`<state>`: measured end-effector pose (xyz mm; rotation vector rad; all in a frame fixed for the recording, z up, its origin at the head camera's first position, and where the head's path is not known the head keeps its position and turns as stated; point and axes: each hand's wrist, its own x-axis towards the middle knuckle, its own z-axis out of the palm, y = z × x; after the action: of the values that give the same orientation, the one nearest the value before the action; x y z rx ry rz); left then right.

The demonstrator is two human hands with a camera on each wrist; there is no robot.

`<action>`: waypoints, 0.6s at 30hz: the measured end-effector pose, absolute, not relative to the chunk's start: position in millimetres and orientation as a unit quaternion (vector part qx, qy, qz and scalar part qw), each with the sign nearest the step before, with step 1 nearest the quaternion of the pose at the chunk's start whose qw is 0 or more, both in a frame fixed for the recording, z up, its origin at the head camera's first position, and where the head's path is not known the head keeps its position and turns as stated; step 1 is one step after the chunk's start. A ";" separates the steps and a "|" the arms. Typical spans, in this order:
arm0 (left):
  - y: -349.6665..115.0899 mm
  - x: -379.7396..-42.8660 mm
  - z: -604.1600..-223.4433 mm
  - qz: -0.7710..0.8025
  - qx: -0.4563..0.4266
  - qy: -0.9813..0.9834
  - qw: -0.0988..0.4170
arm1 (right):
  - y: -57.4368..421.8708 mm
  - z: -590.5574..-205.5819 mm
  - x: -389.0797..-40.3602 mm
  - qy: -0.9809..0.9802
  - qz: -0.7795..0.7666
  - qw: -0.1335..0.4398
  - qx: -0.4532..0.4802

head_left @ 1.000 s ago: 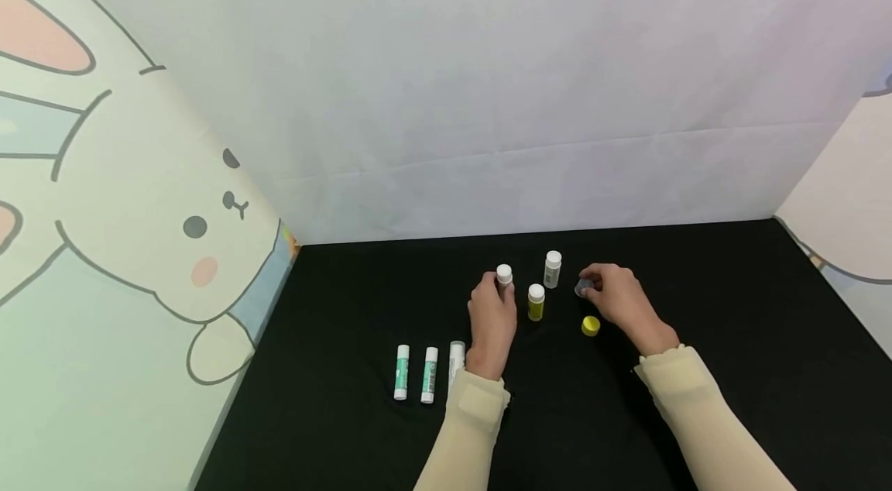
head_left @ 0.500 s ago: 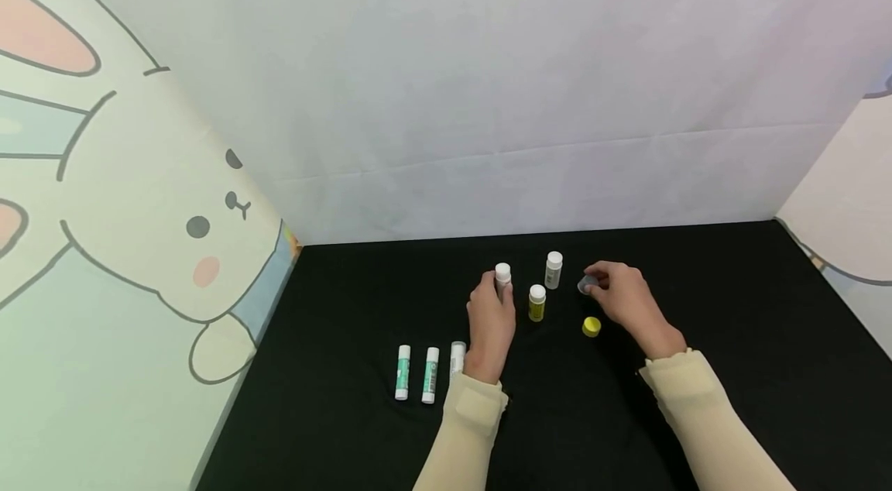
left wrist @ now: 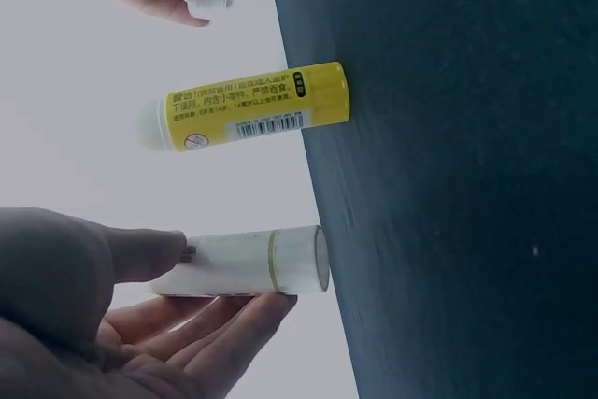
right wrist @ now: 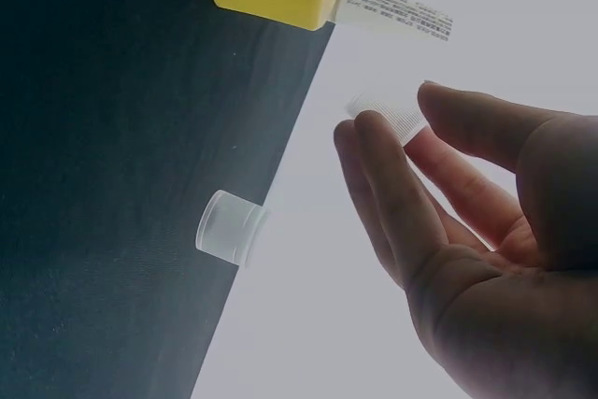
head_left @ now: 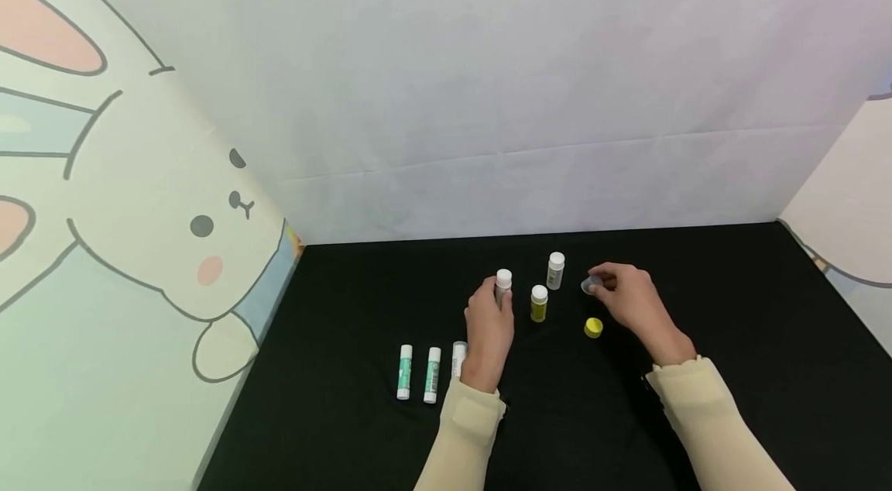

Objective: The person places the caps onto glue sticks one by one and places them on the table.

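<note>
My left hand (head_left: 488, 330) grips a white glue stick (left wrist: 238, 263), thumb on one side and fingers along the other. Its white top (head_left: 504, 276) rises above the fingers in the head view. Just right of it stands a yellow glue stick (left wrist: 252, 107) with its white tip uncovered. My right hand (head_left: 632, 307) pinches a translucent ribbed cap (right wrist: 388, 117) between thumb and fingertips. Another translucent cap (right wrist: 229, 228) sits on the black surface beside that hand. A second white glue stick (head_left: 555, 272) stands uncapped between and behind the hands.
A yellow cap (head_left: 593, 327) sits in front of my right hand. Two green-and-white sticks (head_left: 432, 375) are lined up at the left, beside a white stick (head_left: 458, 358) partly covered by my left forearm. A pale wall (head_left: 530, 189) borders the black tabletop (head_left: 348, 297) behind.
My left hand has dipped slightly, and the white glue stick in it sits a little lower. The right hand has shifted slightly rightward, still pinching the cap.
</note>
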<state>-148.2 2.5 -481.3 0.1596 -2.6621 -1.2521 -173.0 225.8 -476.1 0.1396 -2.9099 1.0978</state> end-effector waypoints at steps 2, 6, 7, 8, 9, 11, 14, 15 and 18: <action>2.1 -146.1 -481.3 -0.421 0.054 -0.900 0.100 | 225.6 -475.2 -171.9 -0.935 0.352 0.012 0.043; 1.0 -142.2 -480.9 -0.413 0.053 -0.903 0.105 | 225.7 -473.3 -168.3 -0.934 0.353 0.009 0.042; 0.8 -141.1 -480.6 -0.412 0.052 -0.903 0.107 | 225.8 -473.0 -167.4 -0.934 0.354 0.009 0.043; 0.5 -140.1 -480.2 -0.411 0.051 -0.904 0.108 | 225.9 -472.6 -166.4 -0.934 0.355 0.009 0.043; 0.3 -139.3 -480.2 -0.410 0.049 -0.904 0.110 | 225.9 -472.2 -165.5 -0.933 0.356 0.009 0.044; -0.4 -137.4 -480.2 -0.410 0.046 -0.904 0.110 | 226.1 -471.5 -163.7 -0.932 0.359 0.010 0.044; -1.2 -135.0 -480.9 -0.408 0.042 -0.905 0.110 | 225.7 -470.6 -161.6 -0.931 0.362 0.010 0.044; -1.6 -134.4 -481.2 -0.407 0.042 -0.906 0.108 | 225.6 -470.3 -161.0 -0.931 0.363 0.011 0.044; -2.2 -133.1 -481.1 -0.406 0.044 -0.907 0.102 | 225.1 -469.5 -159.9 -0.930 0.364 0.014 0.043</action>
<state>-133.1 -2.2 -481.1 0.1306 -2.6781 -1.1993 -159.9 225.1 -469.5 0.1346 -2.8973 1.1329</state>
